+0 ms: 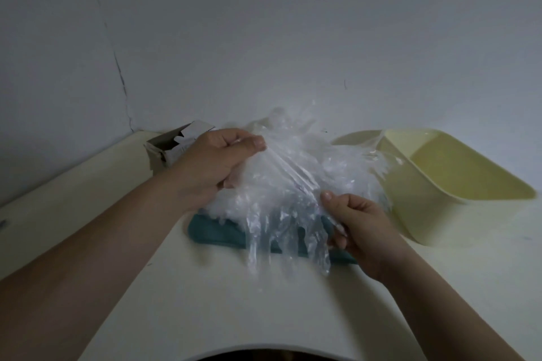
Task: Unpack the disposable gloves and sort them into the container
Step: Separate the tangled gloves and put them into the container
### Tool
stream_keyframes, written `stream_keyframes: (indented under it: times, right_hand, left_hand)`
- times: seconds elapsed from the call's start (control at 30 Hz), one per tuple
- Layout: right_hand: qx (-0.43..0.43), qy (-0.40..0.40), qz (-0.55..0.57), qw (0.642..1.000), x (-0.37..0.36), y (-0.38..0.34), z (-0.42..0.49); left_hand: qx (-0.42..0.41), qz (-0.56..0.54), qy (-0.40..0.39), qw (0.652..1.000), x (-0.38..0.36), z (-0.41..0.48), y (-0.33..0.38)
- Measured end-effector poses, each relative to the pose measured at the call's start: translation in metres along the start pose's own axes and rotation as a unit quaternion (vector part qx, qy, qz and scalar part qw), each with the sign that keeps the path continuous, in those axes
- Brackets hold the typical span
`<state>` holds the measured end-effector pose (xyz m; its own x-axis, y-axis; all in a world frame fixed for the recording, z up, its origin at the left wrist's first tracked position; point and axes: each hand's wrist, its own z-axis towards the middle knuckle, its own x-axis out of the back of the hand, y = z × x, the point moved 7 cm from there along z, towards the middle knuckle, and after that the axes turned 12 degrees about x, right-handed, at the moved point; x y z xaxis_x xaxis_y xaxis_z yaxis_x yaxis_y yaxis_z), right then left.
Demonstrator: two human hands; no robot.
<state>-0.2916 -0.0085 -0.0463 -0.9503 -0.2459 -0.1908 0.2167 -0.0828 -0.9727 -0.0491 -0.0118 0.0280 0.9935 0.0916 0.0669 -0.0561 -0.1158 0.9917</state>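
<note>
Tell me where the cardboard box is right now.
In the head view, the open cardboard box sits far left on the table near the wall, just behind the left hand gripping the clear gloves.

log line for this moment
left hand: pinches glove | right hand: pinches same glove | glove pile: on teal cloth | container: right of pile | box: open, behind left hand

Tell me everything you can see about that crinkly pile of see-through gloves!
The pile of gloves is a loose, crumpled heap of thin, clear, shiny plastic film. It lies mid-table on a teal cloth, with glove fingers hanging over the cloth's front. The left hand pinches film near the top and the right hand pinches it lower down, pulling a sheet taut between them. One stray edge reaches the rim of the pale yellow container.
</note>
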Motion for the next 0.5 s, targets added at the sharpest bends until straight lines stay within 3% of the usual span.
stream_keyframes:
  times: [0.1, 0.17, 0.27, 0.37, 0.43, 0.5]
  right_hand:
    - [-0.017, 0.06, -0.055, 0.997, 0.015, 0.004, -0.006]
    - [-0.02, 0.086, -0.16, 0.983, 0.023, 0.002, -0.009]
    - [0.021, 0.023, -0.412, 0.911, 0.019, -0.019, -0.011]
    - [0.191, 0.07, -0.505, 0.839, 0.013, -0.064, -0.014]
    - [0.258, 0.075, -0.429, 0.862, 0.002, -0.086, -0.012]
    - [0.23, -0.006, -0.344, 0.91, -0.013, -0.082, 0.002]
  left_hand:
    - [-0.014, -0.002, 0.017, 1.0, 0.012, 0.004, 0.003]
    - [-0.011, -0.024, 0.015, 1.0, 0.019, 0.008, 0.003]
    - [0.004, 0.016, -0.027, 0.999, 0.013, 0.01, 0.003]
    - [0.023, 0.096, -0.083, 0.992, -0.007, 0.001, 0.004]
    - [0.024, 0.099, -0.133, 0.986, -0.022, -0.004, 0.004]
    - [0.009, 0.093, -0.204, 0.975, -0.038, -0.012, 0.006]
